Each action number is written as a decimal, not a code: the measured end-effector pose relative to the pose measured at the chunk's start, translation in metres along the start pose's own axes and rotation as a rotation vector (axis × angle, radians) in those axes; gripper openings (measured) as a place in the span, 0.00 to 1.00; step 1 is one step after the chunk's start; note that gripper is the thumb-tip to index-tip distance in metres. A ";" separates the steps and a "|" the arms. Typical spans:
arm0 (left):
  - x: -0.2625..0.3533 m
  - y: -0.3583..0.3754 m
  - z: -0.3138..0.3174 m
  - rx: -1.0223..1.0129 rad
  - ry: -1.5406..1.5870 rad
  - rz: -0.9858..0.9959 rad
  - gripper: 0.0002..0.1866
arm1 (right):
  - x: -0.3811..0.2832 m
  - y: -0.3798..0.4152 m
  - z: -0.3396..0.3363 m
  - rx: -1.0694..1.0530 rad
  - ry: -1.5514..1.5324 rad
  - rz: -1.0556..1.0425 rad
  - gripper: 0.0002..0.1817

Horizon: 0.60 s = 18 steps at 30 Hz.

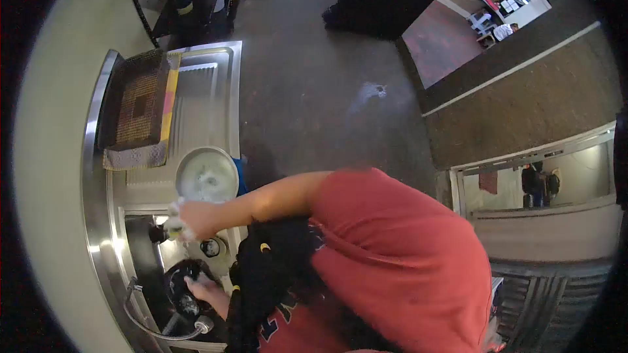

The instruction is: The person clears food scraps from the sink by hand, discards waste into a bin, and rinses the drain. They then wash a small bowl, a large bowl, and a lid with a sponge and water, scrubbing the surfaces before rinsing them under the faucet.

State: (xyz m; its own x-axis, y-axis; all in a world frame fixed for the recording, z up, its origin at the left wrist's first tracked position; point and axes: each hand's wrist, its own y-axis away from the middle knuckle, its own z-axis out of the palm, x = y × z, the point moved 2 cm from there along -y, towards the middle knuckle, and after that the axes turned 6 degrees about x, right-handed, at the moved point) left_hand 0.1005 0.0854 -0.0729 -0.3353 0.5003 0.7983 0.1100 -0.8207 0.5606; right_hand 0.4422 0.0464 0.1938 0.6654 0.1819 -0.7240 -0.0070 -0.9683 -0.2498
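Note:
My right hand (194, 219) is closed round a yellow-green sponge (173, 227) with white foam on it, above the upper part of the sink (140, 222). Lower down, my left hand (203, 287) grips the rim of a round black dish (180, 281) with suds inside, tilted in the basin. A small round container (212, 247) sits between the two hands. The metal bowl (208, 176) beside my right hand holds cloudy, soapy water. Near the sponge is a dark object (157, 234) that I cannot make out.
A flexible metal hose (147, 331) curves along the lower sink. On the ribbed steel drainboard (199, 101) stands a brown mesh basket (139, 108) with a yellow and pink edge. Beyond are a black shelf rack (140, 3) and, through an opening, a seated person (504, 31).

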 end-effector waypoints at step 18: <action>0.120 0.172 0.145 0.068 -0.337 0.183 0.20 | -0.032 -0.040 0.107 0.352 -0.102 -0.458 0.10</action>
State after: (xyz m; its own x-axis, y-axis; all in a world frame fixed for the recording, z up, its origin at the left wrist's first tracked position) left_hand 0.2144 0.0444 0.1511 0.0208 0.4195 0.9075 0.2047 -0.8903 0.4068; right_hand 0.3408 0.0976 0.1580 0.5843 0.6010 -0.5453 0.0053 -0.6748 -0.7380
